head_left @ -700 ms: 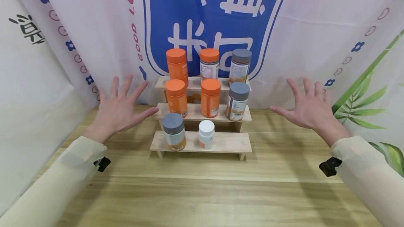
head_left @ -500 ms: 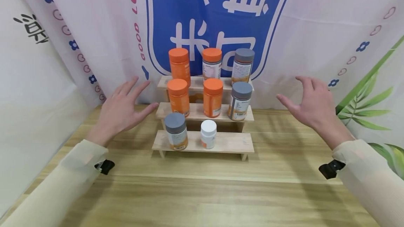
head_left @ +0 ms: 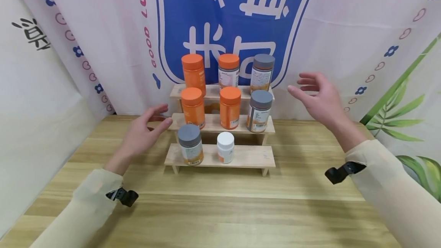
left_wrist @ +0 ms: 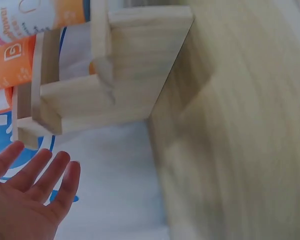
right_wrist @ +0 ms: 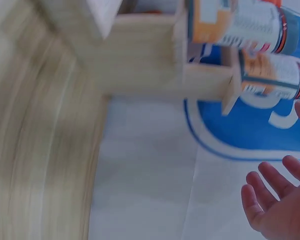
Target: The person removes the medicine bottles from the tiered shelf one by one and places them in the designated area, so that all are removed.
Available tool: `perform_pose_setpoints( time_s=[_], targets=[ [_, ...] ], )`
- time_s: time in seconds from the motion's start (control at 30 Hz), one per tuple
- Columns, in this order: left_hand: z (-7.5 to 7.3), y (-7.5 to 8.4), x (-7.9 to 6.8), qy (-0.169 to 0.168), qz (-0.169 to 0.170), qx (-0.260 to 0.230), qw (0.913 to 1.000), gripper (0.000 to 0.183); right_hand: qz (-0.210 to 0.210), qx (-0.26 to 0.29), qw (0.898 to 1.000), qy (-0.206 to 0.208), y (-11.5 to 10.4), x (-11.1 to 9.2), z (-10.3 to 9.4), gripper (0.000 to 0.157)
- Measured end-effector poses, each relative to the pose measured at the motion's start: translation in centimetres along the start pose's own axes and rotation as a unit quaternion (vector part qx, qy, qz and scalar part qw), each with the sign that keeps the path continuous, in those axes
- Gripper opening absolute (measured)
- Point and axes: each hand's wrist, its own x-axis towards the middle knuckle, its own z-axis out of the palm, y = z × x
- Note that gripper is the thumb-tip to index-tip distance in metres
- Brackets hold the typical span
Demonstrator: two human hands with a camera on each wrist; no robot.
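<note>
A three-step wooden rack (head_left: pixel 249 156) stands on the table, holding several bottles. Its bottom step carries a grey-capped bottle (head_left: pixel 190 144) and a small white bottle (head_left: pixel 225 147). On the middle step are two orange bottles, one of them at the left (head_left: pixel 193 107), and a grey-capped bottle (head_left: pixel 259 111). Two orange-capped bottles and another grey-capped bottle (head_left: pixel 262 72) line the top step. My left hand (head_left: pixel 142 133) hovers beside the rack's left end, thumb near the middle step, holding nothing. My right hand (head_left: pixel 320 97), also holding nothing, is raised right of the top step with fingers loosely bent.
A light wood table (head_left: pixel 220 209) extends in front of the rack. Behind it hangs a white curtain (head_left: pixel 330 30) with a blue printed panel (head_left: pixel 227 7). A pale wall covering (head_left: pixel 44 125) borders the left side; leaf prints (head_left: pixel 396 121) show at the right.
Both hands have moved inward toward the rack, the left also lower and the right slightly higher. Their spread fingers have relaxed and bent. The bottles stay where they were.
</note>
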Motion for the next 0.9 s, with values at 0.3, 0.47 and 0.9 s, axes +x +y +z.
perform_pose_setpoints(
  time_s=[0.3, 0.47, 0.9],
  targets=[
    [2.0, -1.3, -0.7, -0.028, -0.023, -0.028, 0.999, 0.065, 0.009, 0.094, 0.995, -0.027, -3.0, 1.5, 2.5, 0.079],
    [2.8, -1.6, -0.7, -0.019, -0.017, -0.048, 0.9985, 0.06, 0.016, 0.114, 0.993, -0.03, -4.5, 2.4, 3.5, 0.08],
    [3.8, -1.0, 0.6, -0.013, -0.065, -0.086, 0.9941, 0.067, 0.004, 0.137, 0.99, -0.021, -6.3, 4.1, 5.3, 0.075]
  ],
)
